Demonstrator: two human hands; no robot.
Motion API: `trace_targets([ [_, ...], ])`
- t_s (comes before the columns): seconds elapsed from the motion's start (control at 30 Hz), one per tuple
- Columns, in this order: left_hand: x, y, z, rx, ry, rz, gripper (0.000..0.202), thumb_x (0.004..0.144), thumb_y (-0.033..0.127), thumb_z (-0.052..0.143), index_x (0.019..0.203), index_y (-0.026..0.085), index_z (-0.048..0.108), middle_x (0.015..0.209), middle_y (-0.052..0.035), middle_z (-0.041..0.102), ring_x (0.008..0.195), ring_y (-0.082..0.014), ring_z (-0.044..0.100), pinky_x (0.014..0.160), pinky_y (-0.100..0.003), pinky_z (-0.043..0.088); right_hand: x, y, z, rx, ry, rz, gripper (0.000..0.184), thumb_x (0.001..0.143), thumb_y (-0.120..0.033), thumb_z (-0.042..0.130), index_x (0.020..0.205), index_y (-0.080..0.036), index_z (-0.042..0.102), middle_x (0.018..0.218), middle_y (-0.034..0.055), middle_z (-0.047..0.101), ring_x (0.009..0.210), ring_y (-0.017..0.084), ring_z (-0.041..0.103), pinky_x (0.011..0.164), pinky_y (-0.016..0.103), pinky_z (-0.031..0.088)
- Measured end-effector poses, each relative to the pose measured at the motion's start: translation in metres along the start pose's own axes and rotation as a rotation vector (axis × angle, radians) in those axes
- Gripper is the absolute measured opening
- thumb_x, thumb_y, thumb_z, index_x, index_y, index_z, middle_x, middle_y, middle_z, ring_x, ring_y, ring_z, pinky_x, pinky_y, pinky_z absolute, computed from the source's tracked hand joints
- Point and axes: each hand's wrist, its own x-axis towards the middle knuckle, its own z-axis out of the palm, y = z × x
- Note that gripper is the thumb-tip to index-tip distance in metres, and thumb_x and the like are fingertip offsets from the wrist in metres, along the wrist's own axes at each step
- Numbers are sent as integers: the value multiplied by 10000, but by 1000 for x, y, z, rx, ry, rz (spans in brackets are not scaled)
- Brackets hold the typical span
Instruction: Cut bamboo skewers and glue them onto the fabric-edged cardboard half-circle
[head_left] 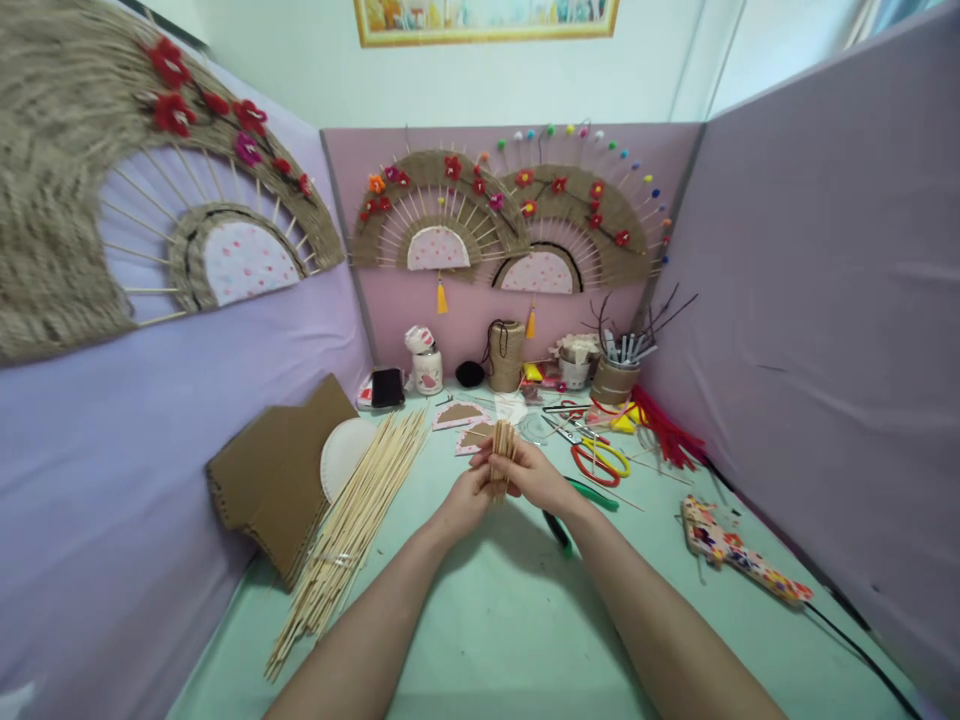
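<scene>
Both of my hands are closed around one small bundle of short wooden sticks (503, 440), which stands roughly upright above the middle of the table. My left hand (469, 495) grips it from the left and low down. From the right, my right hand (536, 476) wraps its fingers over the front of the same bundle. Pliers with green handles (592, 494) lie under and beside my right wrist. Just behind the bundle are half-round card pieces with dotted edges (460, 414). Left of my hands lies a large pile of long wooden sticks (360, 510).
Scissors with red and yellow handles (600, 464) lie right of centre. A flower-patterned glue gun (739, 560) with a cord rests farther right. Brown cardboard (281, 470) leans at left. Along the back stand a twine spool (507, 358) and a pot of markers (616, 378). Decorated fans (442, 205) hang behind.
</scene>
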Motion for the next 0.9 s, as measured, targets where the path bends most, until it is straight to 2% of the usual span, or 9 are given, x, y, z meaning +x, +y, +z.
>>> trace_targets([
  [0.07,-1,2,1,-39,1,27,257,769,382,598,852,143,648,864,-78,686,850,-236,610,797,-351,462,-3,-2,1,-17,19,-23,429,805,-448,603,1151,-211,518,1041,78,678,806,170,636,592,258,479],
  [0.13,-1,1,2,-89,0,40,279,757,404,615,848,141,632,853,-76,684,832,-232,614,792,-349,463,-4,-3,2,-33,45,-27,422,821,-442,578,1173,-216,522,1060,75,674,760,159,630,562,249,469],
  [0.33,1,-9,6,-124,-44,27,220,732,340,628,829,144,602,797,-75,686,803,-226,626,795,-360,472,-4,1,9,-32,62,-26,380,830,-438,545,1110,-182,551,968,69,689,830,167,632,680,275,499],
  [0.47,-2,-6,6,-77,-112,17,162,749,296,592,792,144,630,812,-82,696,843,-235,636,837,-370,467,-7,-4,10,-26,8,27,394,800,-420,606,1113,-186,563,921,55,695,763,162,633,575,247,486],
  [0.6,-9,2,6,33,-179,9,196,769,285,563,778,130,682,850,-94,703,910,-245,630,884,-367,447,-13,-8,8,-15,-62,67,320,794,-443,618,974,-179,635,897,55,708,743,164,643,581,258,498],
  [0.73,-9,-2,9,-6,-158,-5,201,748,283,574,769,119,688,826,-95,704,861,-241,632,828,-357,458,-13,-7,9,-10,-67,41,301,791,-458,618,885,-174,651,891,59,714,830,184,656,708,309,520],
  [0.9,-2,-14,12,-32,-93,26,168,724,279,582,744,122,638,757,-71,687,739,-200,616,736,-324,455,-10,-1,8,9,66,-31,382,779,-432,646,1074,-196,589,988,66,708,913,181,648,775,309,507],
])
